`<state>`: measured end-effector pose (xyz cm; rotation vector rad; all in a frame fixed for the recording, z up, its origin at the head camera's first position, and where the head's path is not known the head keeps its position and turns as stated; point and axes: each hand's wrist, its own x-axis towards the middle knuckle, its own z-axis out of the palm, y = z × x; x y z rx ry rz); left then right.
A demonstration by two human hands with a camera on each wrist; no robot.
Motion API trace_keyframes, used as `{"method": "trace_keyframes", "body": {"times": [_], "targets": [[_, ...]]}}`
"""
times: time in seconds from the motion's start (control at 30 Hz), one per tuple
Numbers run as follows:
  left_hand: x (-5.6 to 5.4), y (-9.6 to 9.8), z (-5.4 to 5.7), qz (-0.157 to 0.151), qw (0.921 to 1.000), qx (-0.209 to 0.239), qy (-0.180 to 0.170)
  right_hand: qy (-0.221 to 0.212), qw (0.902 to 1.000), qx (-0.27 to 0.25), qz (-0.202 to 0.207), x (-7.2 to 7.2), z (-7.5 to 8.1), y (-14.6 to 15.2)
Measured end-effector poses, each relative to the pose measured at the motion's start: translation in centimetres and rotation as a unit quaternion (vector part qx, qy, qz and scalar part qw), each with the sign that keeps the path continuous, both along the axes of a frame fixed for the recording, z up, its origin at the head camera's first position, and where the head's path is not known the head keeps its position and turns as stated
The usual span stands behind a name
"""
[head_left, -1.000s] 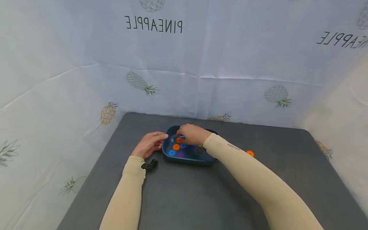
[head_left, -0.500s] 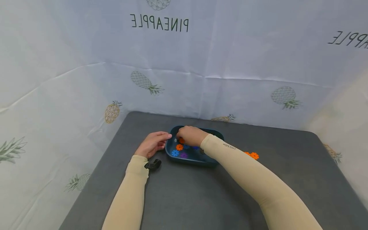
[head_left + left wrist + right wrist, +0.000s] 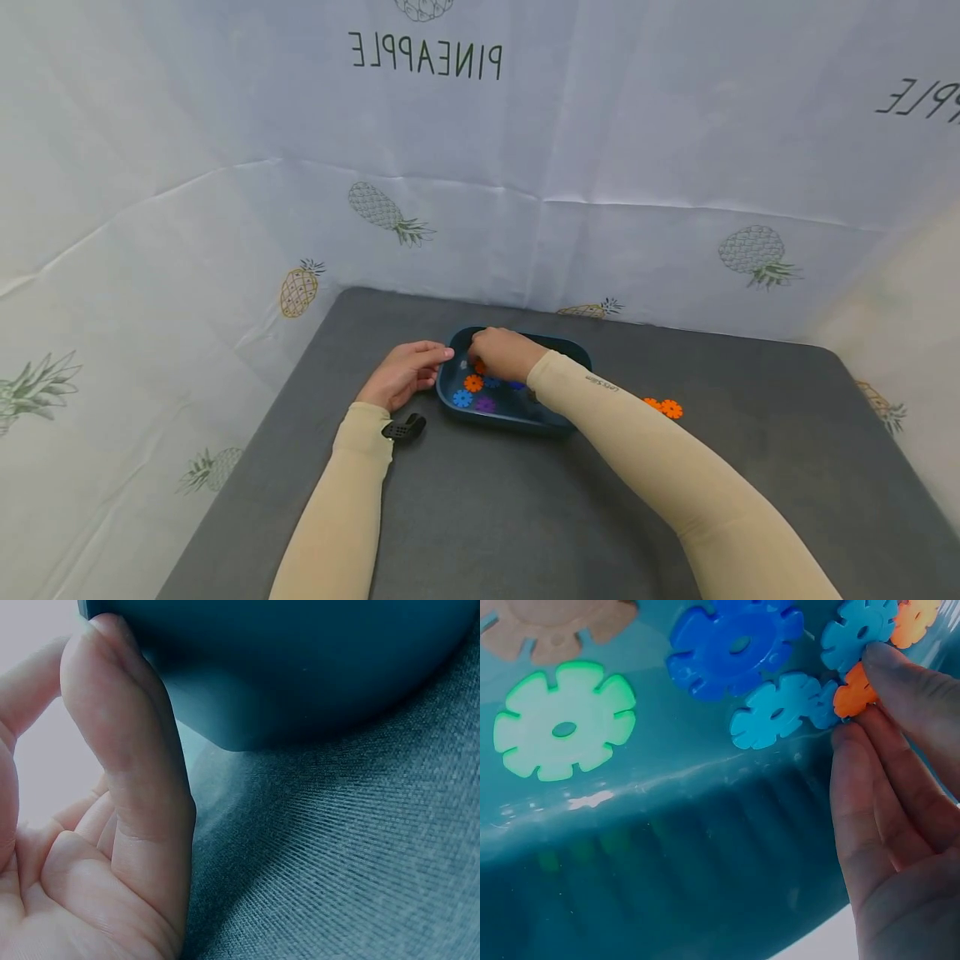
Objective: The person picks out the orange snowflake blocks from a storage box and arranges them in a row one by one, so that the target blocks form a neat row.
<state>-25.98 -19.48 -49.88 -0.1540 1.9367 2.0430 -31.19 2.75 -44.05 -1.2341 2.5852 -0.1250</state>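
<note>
Touching the dark blue tray (image 3: 501, 422): left hand (image 3: 403, 373) is resting at the rim, thumb and forefinger close together; whether they are pinching it, cannot tell.
Tray floor: blue disc (image 3: 462, 399), orange disc (image 3: 473, 383) and purple disc (image 3: 485, 405) are lying inside.
Right hand (image 3: 508, 353): thumb and fingers are pinching another orange notched disc (image 3: 853, 693) inside.
Tabletop (image 3: 465, 500): two loose orange discs (image 3: 671, 409) are lying beside the right sleeve (image 3: 622, 429).

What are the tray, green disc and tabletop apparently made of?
Tray: probably smooth plastic; glossy highlights streak its inside.
Green disc: likely molded plastic, slightly shiny; uniform color, clean-cut notches.
Tabletop: perhaps a fabric cover, matte; finely ribbed in the left wrist view.
</note>
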Motion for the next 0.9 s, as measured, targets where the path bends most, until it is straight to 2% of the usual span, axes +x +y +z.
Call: {"method": "trace_keyframes", "body": {"times": [0.3, 0.67, 0.9], "targets": [[0.0, 0.1, 0.2, 0.001, 1.0000, -0.005, -0.004, 0.013, 0.9999, 0.003, -0.003, 0.4, 0.6, 0.4], [0.2, 0.2, 0.4, -0.009, 0.9998, -0.019, 0.005, -0.053, 0.9965, -0.057, -0.029, 0.8, 2.9, 2.4], [0.3, 0.2, 0.4, -0.006, 0.9995, -0.031, 0.001, -0.091, 0.9885, -0.112, -0.045, 1.3, 3.8, 4.2]]}}
